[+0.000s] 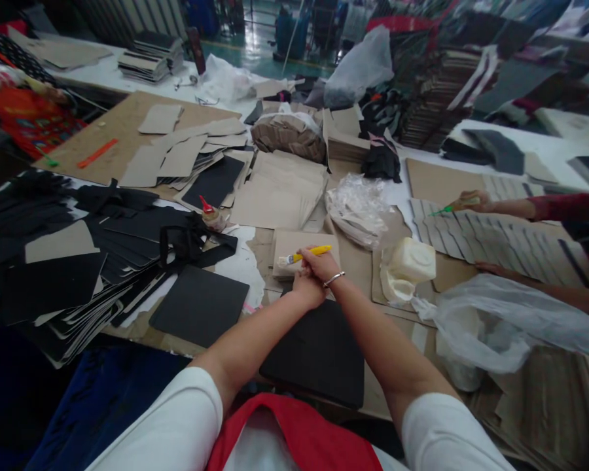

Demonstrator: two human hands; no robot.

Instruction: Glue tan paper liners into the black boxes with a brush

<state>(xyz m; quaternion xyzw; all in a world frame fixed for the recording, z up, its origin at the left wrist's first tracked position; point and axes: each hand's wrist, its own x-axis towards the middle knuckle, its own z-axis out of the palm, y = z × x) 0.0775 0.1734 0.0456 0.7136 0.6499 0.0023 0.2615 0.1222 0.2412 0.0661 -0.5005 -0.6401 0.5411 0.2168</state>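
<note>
My right hand (pixel 320 263), with a bracelet at its wrist, is closed around a yellow-handled brush (pixel 314 253) whose pale bristles point left over a small stack of beige boards (pixel 281 242). Just below it my left hand (pixel 308 289) is pressed against the right; its fingers are mostly hidden, so what it holds cannot be made out. Under my forearms lies a black panel (pixel 319 356) near the table's front edge. Another black panel (pixel 199 305) rests to the left.
Black pieces (pixel 63 281) are heaped at left. Beige sheets (pixel 277 190) lie ahead, beside a crumpled plastic bag (pixel 358 203). A cream container (pixel 412 260) and a clear bag (pixel 515 320) are at right. Another person's hand (pixel 474 201) holds a green-tipped tool over striped pieces.
</note>
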